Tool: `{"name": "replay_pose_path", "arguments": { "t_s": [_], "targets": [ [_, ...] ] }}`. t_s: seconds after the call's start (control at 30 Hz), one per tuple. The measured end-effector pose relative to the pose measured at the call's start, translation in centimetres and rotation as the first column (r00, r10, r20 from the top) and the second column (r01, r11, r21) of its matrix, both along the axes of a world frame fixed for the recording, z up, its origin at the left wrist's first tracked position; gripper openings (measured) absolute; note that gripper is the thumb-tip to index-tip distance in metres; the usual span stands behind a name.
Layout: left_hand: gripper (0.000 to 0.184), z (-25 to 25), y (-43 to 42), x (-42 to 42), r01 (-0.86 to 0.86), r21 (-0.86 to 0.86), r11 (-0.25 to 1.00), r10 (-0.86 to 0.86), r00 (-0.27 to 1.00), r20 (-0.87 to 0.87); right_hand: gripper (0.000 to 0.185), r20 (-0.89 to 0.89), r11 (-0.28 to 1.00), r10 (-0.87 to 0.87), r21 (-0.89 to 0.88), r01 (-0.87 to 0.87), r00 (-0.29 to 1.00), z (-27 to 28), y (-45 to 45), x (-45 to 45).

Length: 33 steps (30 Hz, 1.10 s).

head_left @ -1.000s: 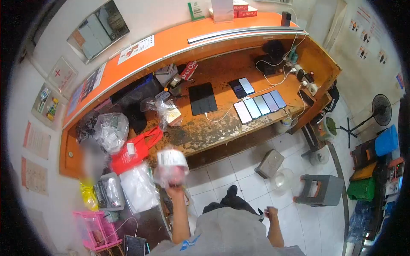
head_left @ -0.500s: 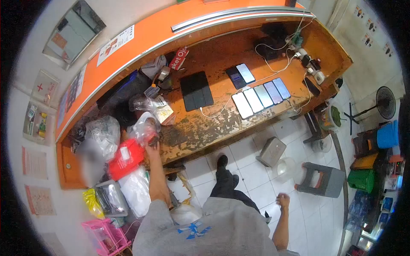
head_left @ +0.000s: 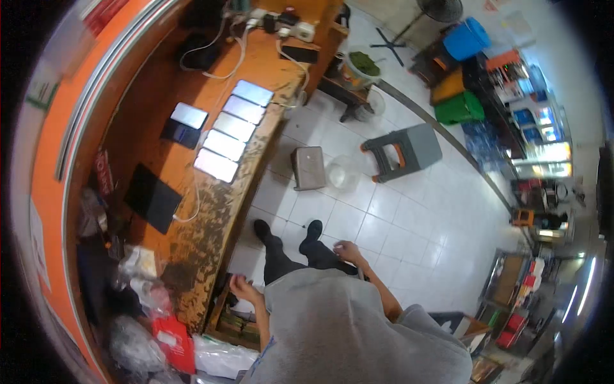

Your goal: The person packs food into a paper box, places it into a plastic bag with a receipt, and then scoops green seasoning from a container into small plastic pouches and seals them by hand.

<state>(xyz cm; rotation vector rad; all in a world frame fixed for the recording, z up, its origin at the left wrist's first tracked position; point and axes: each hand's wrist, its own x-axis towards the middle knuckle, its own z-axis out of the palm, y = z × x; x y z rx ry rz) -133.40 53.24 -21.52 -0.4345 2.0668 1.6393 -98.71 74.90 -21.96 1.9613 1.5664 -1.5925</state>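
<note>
My left hand (head_left: 243,288) hangs just off the front edge of the wooden desk (head_left: 220,249), fingers loosely bent and apart, with nothing visible in it. Low over the tiled floor beside my legs is my right hand (head_left: 347,251), relaxed, fingers partly curled, and no object shows in it. Several lit phones (head_left: 224,141) lie in a row on the desk, with another phone (head_left: 189,116) overlapping a dark device (head_left: 180,134). A black tablet (head_left: 153,197) with a white cable lies nearer. Clear plastic bags (head_left: 137,345) and a red bag (head_left: 176,345) fill the desk's near end.
A grey-and-black step stool (head_left: 409,153), a small grey bin (head_left: 309,168) and a clear tub (head_left: 343,174) stand on the floor (head_left: 390,211). Chargers and cables (head_left: 281,25) crowd the far desk end. Beyond are a fan (head_left: 441,8), a green bin (head_left: 459,109) and a blue bucket (head_left: 467,40).
My left hand has come away from the plastic and red bags and is now off the desk edge. My view has turned right, showing more floor and room. My right hand is closer to my legs.
</note>
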Motion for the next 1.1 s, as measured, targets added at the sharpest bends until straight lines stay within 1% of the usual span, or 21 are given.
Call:
{"name": "replay_pose_path", "arguments": {
  "t_s": [0.03,0.1,0.13,0.17,0.23,0.27,0.33,0.37,0.47,0.5,0.53,0.57,0.6,0.63,0.67,0.73,0.8,0.97,1.0,1.03,1.1],
  "targets": [
    [0.021,0.9,2.3,-0.5,0.030,-0.001,1.000,-0.030,1.000,-0.005,0.029,-0.005,1.000,-0.030,-0.001,0.030,1.000,-0.1,0.8,0.3],
    [0.020,2.6,7.3,-1.2,0.397,0.046,0.917,-0.377,0.896,-0.234,0.030,-0.033,0.908,0.202,0.380,-0.174,0.979,-0.4,2.4,1.0],
    [0.020,3.4,9.4,-1.5,0.422,0.044,0.906,-0.400,0.884,-0.243,0.030,-0.041,0.912,0.176,0.383,-0.147,0.984,-0.3,3.7,2.4],
    [0.018,4.0,11.5,-2.8,0.418,0.085,0.905,-0.388,0.890,-0.241,0.031,-0.113,0.933,0.081,0.358,-0.036,0.990,0.3,5.0,4.2],
    [0.018,5.2,15.1,-4.3,0.352,0.117,0.928,-0.330,0.928,-0.174,0.034,-0.053,0.951,-0.107,0.285,0.118,0.993,0.4,7.1,8.9],
    [0.018,5.4,16.4,-4.6,0.278,0.103,0.955,-0.267,0.957,-0.114,0.033,-0.399,0.873,-0.423,0.061,0.484,0.813,-1.3,7.3,13.1],
    [0.017,2.4,17.2,-3.7,0.237,0.121,0.964,-0.219,0.964,-0.148,0.027,-0.312,0.885,-0.313,0.247,0.394,0.897,-1.6,9.1,20.2],
    [0.017,2.1,17.9,-1.9,0.217,0.101,0.971,-0.201,0.968,-0.150,0.024,-0.433,0.751,-0.595,0.001,0.660,0.677,-0.9,10.4,23.3],
    [0.017,-1.1,18.6,7.5,0.082,-0.073,0.994,-0.087,0.994,-0.068,0.017,-0.388,0.770,-0.570,0.056,0.636,0.724,-7.3,15.8,38.6],
    [0.020,-2.3,19.6,12.3,-0.086,-0.088,0.992,0.086,0.996,0.001,0.016,-0.436,0.677,-0.680,-0.064,0.733,0.590,-8.9,18.1,43.9],
    [0.026,-7.1,16.6,15.5,0.051,0.061,0.997,-0.054,0.997,0.058,0.015,-0.441,0.542,-0.794,-0.201,0.816,0.419,-9.6,20.1,47.8],
    [0.019,-6.6,17.9,18.5,0.429,-0.486,0.762,-0.466,0.883,0.049,0.014,-0.447,0.600,-0.742,-0.109,0.793,0.500,-8.7,21.9,50.8],
    [0.029,-6.5,19.2,23.6,0.094,-0.267,0.959,-0.027,0.969,0.245,0.013,-0.448,0.646,-0.685,-0.010,0.763,0.574,-7.4,23.3,53.4],
    [0.028,-4.8,20.8,28.4,0.028,-0.060,0.998,-0.010,0.956,0.293,0.012,-0.356,0.635,-0.700,0.086,0.768,0.619,-5.3,25.6,54.6],
    [0.028,-2.4,22.9,31.7,0.144,-0.081,0.986,-0.109,0.934,0.340,0.012,-0.262,0.637,-0.700,0.193,0.747,0.665,-4.2,28.4,56.2],
    [0.026,1.1,26.1,36.8,0.370,-0.136,0.919,-0.310,0.891,0.330,0.012,-0.253,0.681,-0.677,0.142,0.718,0.692,-3.5,35.8,58.9],
    [0.022,3.5,28.7,39.8,0.463,-0.153,0.873,-0.403,0.861,0.310,0.011,-0.236,0.695,-0.616,0.284,0.660,0.751,-4.6,41.8,59.5],
    [0.022,4.0,31.5,43.1,0.363,-0.167,0.917,-0.314,0.912,0.263,0.010,-0.407,0.774,-0.465,0.245,0.584,0.787,-15.4,54.8,55.1],
    [0.024,4.0,31.8,43.8,0.307,-0.166,0.937,-0.265,0.935,0.234,0.010,-0.282,0.866,-0.207,0.393,0.309,0.937,-19.3,56.9,54.7],
    [0.023,4.4,32.6,44.3,0.249,-0.186,0.950,-0.206,0.953,0.223,0.012,-0.119,0.867,0.070,0.498,-0.001,0.990,-21.9,58.2,54.5],
    [0.022,4.9,34.7,45.5,0.152,-0.174,0.973,-0.112,0.968,0.223,0.013,-0.165,0.791,0.263,0.601,-0.115,0.951,-24.2,60.3,53.5]
  ]
}}
